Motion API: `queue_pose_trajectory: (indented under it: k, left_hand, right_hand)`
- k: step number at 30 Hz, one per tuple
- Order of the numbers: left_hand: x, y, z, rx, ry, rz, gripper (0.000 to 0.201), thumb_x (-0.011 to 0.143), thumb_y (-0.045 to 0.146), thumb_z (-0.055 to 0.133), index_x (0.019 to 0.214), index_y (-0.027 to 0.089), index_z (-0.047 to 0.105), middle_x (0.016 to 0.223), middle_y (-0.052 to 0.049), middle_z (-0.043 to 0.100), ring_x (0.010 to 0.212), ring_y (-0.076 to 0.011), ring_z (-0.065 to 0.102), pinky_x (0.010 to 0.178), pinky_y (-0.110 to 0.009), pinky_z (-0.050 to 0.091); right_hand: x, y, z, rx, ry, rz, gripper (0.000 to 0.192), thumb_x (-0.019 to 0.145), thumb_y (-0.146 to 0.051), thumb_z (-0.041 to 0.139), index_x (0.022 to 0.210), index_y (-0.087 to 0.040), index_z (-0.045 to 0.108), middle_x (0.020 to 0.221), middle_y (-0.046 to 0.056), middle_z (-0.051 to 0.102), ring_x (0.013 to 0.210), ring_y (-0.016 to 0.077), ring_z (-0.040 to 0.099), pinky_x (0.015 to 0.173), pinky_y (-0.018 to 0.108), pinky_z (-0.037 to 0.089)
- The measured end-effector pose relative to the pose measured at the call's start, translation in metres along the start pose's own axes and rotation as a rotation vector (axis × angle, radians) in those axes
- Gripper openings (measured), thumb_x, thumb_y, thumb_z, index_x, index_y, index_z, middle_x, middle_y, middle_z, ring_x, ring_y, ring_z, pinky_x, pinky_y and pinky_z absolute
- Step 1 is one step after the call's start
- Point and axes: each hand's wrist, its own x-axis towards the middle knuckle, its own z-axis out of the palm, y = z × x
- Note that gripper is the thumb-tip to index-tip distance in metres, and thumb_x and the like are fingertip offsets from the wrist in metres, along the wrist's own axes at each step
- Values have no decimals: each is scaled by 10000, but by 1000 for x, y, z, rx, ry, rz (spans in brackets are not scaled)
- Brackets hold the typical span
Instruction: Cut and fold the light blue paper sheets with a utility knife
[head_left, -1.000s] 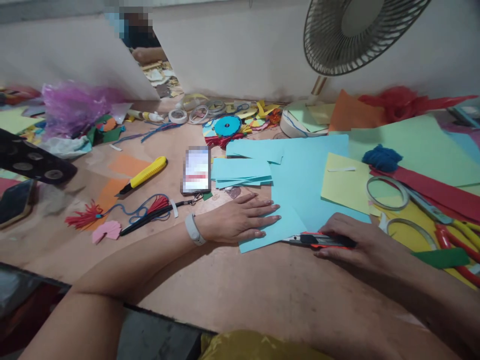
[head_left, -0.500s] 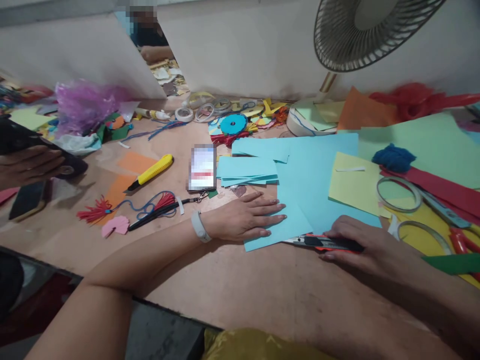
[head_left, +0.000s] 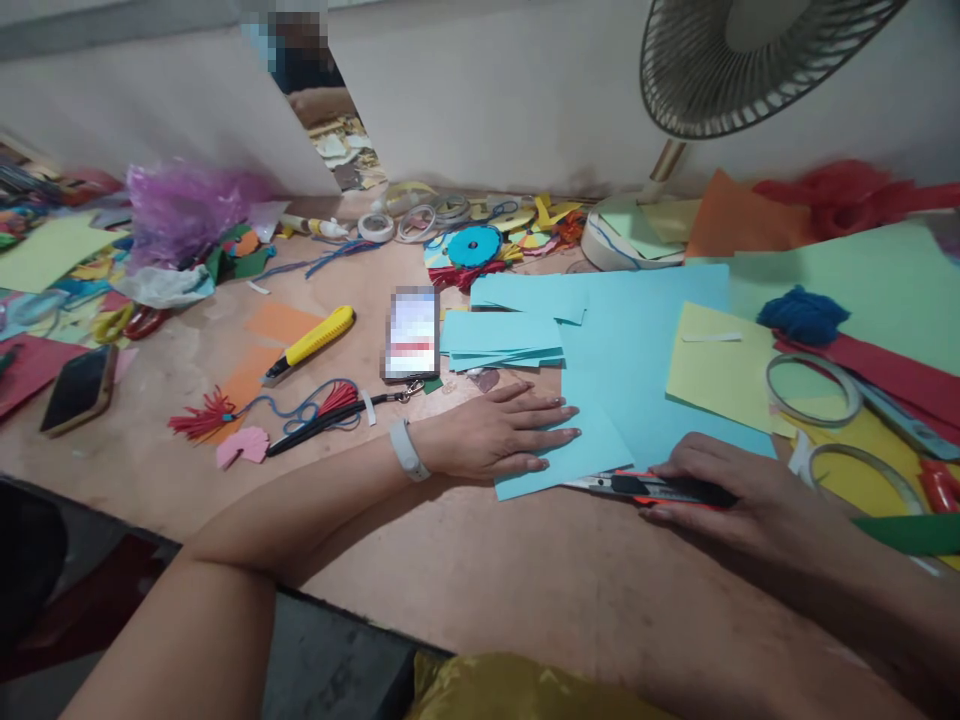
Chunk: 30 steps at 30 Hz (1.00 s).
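While left hand point(head_left: 499, 432) lies flat, fingers spread, pinning the light blue sheet point(head_left: 600, 440) steady, right hand point(head_left: 739, 490) grips the utility knife point(head_left: 637, 486) along its 6 o'clock edge.

No readable text anywhere; phone point(head_left: 411, 334) screen blurred out.

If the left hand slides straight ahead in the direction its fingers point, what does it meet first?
The left hand lies flat, fingers pointing right across the blue paper. Going on, it would probably first reach the yellow sheet lying on that paper.
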Motion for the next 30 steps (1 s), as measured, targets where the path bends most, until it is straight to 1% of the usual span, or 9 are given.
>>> queue_pose_trajectory:
  k: [3,7,13,17,23,27,30]
  left_hand:
    - [0,-1,1,14,2,8,522,1071,402,325,1555,207,314,1626,-58,236,1519,-205,166,1255,-428,41]
    - [0,0,1,1,11,2,521,1071,403,324,1564,241,290,1629,-39,230,1517,-206,174,1254,-432,54]
    - [1,2,-1,27,-34,-27,514,1073,416,306,1559,249,300,1631,-26,223,1519,-199,167,1253,-430,48]
    - [1,2,0,56,-43,-27,523,1076,416,292,1558,212,301,1633,-43,216,1523,-197,152,1250,-428,46]
    - [2,2,-2,61,-70,-39,516,1076,425,274,1558,244,302,1637,-19,205,1524,-187,145,1249,-414,38]
    - [3,4,-3,80,-92,-49,527,1077,423,267,1553,202,315,1635,-39,213,1523,-193,150,1246,-422,47]
    - [3,4,-2,66,-71,-36,531,1076,416,274,1548,180,328,1630,-54,232,1522,-203,159,1247,-424,50]
  right_hand:
    - [2,-3,2,-7,17,-17,322,876,-554,600,884,-247,697,842,59,652,753,207,629,651,329,497]
    - [2,-7,2,-3,40,-41,316,866,-551,606,864,-248,698,850,64,666,748,210,644,644,326,509]
    - [2,-5,6,-7,80,-55,304,862,-543,612,856,-252,700,848,68,664,744,210,644,634,326,517]
    - [1,-1,12,-18,121,-122,296,878,-513,612,908,-237,714,876,74,662,765,207,655,651,327,529]
    - [-2,0,15,-46,113,-165,261,888,-470,630,934,-224,703,895,70,647,774,196,653,662,315,526]
    - [-3,-5,20,-44,97,-165,245,903,-461,617,937,-230,693,884,63,633,769,190,637,664,311,518]
    - [-3,-7,24,-51,95,-161,249,911,-466,604,938,-233,689,881,62,629,768,192,633,651,309,513]
